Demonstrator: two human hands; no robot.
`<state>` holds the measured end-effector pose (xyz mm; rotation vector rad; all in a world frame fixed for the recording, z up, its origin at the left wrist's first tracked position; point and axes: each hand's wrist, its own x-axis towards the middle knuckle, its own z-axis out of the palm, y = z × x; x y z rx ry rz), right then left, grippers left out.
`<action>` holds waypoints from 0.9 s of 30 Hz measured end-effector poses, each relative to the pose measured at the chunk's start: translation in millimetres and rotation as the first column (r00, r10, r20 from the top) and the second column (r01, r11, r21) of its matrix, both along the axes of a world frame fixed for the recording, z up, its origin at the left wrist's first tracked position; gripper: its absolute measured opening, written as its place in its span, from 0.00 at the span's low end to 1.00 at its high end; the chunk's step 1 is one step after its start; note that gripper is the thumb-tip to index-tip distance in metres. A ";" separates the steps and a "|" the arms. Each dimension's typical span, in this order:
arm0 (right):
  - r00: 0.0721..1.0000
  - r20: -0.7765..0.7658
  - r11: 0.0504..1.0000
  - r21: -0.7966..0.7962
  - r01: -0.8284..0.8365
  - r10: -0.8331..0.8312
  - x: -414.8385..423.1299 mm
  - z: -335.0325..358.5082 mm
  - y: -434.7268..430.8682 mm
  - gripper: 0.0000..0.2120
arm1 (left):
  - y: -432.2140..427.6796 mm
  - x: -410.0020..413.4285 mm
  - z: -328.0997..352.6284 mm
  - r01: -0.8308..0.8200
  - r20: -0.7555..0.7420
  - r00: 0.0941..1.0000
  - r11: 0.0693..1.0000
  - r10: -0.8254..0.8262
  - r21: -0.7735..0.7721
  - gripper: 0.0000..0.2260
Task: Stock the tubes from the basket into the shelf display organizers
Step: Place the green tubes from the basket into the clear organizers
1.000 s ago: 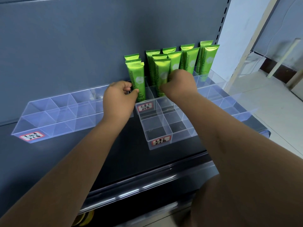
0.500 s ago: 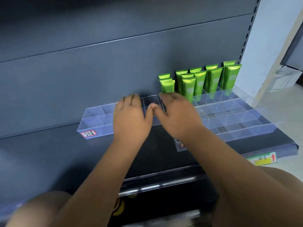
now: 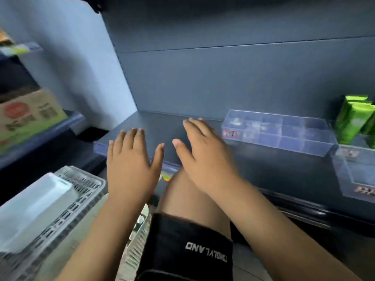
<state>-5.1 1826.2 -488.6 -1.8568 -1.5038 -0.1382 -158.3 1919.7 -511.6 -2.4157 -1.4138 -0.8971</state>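
Observation:
My left hand [image 3: 130, 165] and my right hand [image 3: 203, 155] hover side by side over the dark shelf [image 3: 158, 126], fingers straight and spread, holding nothing. A clear divided organizer [image 3: 278, 132] lies on the shelf to the right of my right hand. Green tubes [image 3: 353, 118] stand upright at the far right edge, behind a second clear organizer [image 3: 355, 175]. A white slatted basket [image 3: 85, 185] sits low at the left, below my left forearm, with a pale white block [image 3: 34, 209] on top. The picture is blurred by motion.
A cardboard box [image 3: 28, 116] with red print stands on a neighbouring shelf at the left. A pale side panel [image 3: 71, 57] closes the shelf's left end. My knee in black shorts [image 3: 186, 246] is below the hands, in front of the shelf's front rail.
The view has swung left. Both hands left the green tubes and the organizers and moved left, now spread flat with nothing in them. The basket has come into view.

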 end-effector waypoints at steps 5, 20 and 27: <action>0.971 0.041 0.972 -0.010 -0.236 0.236 -117.1 -19.4 58.4 0.29 | 6.1 -125.7 -32.4 -0.224 0.005 0.974 0.973 0.225 -0.045 0.29; 0.869 -0.081 0.626 -0.662 -0.413 0.488 -238.1 -197.9 133.8 0.17 | 3.2 -273.4 -211.2 -0.504 -0.111 0.839 0.683 0.533 -0.528 0.26; 0.914 -0.115 0.454 -0.839 -0.299 0.389 -239.3 -254.0 181.9 0.14 | 38.1 -268.2 -290.8 -0.528 -0.313 0.767 0.273 0.561 -0.804 0.23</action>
